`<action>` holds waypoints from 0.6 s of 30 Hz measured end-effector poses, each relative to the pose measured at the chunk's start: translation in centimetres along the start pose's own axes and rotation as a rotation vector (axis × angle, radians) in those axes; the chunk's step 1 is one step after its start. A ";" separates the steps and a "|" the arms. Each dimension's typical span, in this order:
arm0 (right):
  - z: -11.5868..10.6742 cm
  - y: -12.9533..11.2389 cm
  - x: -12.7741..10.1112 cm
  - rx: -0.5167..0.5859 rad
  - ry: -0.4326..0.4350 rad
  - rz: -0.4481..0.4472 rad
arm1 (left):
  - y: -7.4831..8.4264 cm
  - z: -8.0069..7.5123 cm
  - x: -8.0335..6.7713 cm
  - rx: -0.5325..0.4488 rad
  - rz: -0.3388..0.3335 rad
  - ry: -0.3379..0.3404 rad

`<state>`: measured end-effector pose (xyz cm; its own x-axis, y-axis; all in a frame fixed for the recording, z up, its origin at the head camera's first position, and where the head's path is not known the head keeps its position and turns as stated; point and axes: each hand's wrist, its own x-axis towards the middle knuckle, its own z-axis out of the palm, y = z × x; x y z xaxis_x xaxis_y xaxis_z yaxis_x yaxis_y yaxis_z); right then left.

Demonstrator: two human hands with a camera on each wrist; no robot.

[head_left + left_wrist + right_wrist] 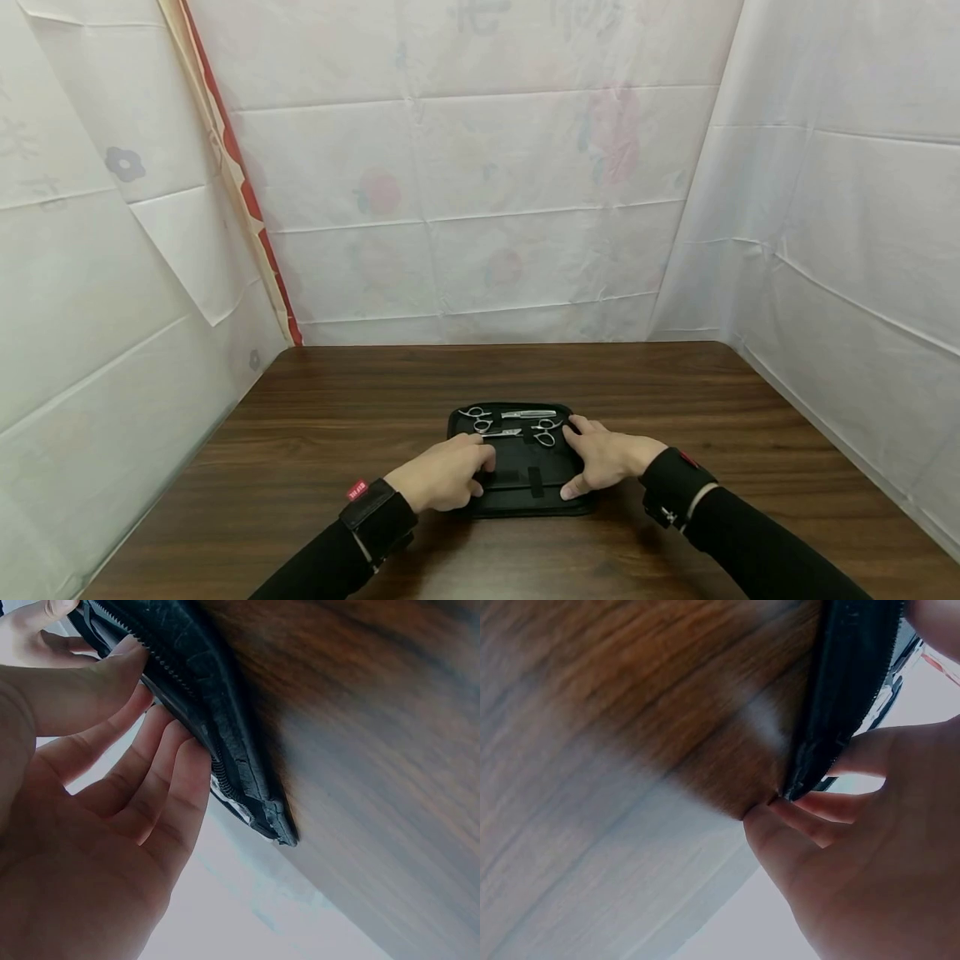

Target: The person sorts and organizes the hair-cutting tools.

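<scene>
1. White sheeting (480, 167) behind and at both sides, with faint prints; red-edged strip (234, 162) runs down to the far left corner of the tabletop (300, 467).
2. Black case (513, 461) lies open, roughly midway between the tabletop's left and right edges, well in from the far edge.
3. Two pairs of scissors (528, 414) in the case's far half, rings at opposite ends.
4. Left hand (446, 475) at the case's left edge, by the zip (172, 675): fingers bent, outer three pressed together (tips partly hidden); cannot tell whether they pinch anything.
5. Right hand (603, 458) on the case's right edge: fingers spread, thumb apart near the near right corner.
6. Black wristband (378, 517) on left, red tag (357, 490) attached.
</scene>
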<state>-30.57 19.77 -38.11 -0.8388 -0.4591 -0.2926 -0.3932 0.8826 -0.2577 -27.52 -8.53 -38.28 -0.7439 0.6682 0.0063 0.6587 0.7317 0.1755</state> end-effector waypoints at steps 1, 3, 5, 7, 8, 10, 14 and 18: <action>0.0 0.0 0.0 -0.002 -0.001 0.002 | 0.0 0.0 0.0 0.000 -0.001 0.001; 0.0 -0.1 0.0 -0.002 -0.002 0.005 | 0.1 0.0 0.1 0.000 -0.004 0.004; 0.0 -0.2 -0.1 -0.002 -0.002 0.008 | 0.2 0.1 0.1 -0.001 -0.009 0.005; 0.0 -0.3 -0.1 0.000 -0.003 0.008 | 0.3 0.0 0.1 -0.001 -0.011 0.006; -0.1 -0.3 0.0 0.001 -0.003 0.008 | 0.4 0.0 0.1 -0.001 -0.013 0.006; -0.1 -0.4 0.0 0.001 -0.005 0.009 | 0.5 0.0 0.1 0.000 -0.014 0.009; -0.1 -0.4 0.0 -0.002 -0.011 0.016 | 0.6 0.0 0.2 0.006 -0.012 0.024; -0.1 -0.4 0.0 -0.001 -0.013 0.020 | 0.7 0.2 0.4 0.010 -0.022 0.042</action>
<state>-30.44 19.42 -37.88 -0.8414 -0.4430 -0.3094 -0.3773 0.8916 -0.2506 -27.29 -7.72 -38.33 -0.7623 0.6457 0.0444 0.6429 0.7476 0.1664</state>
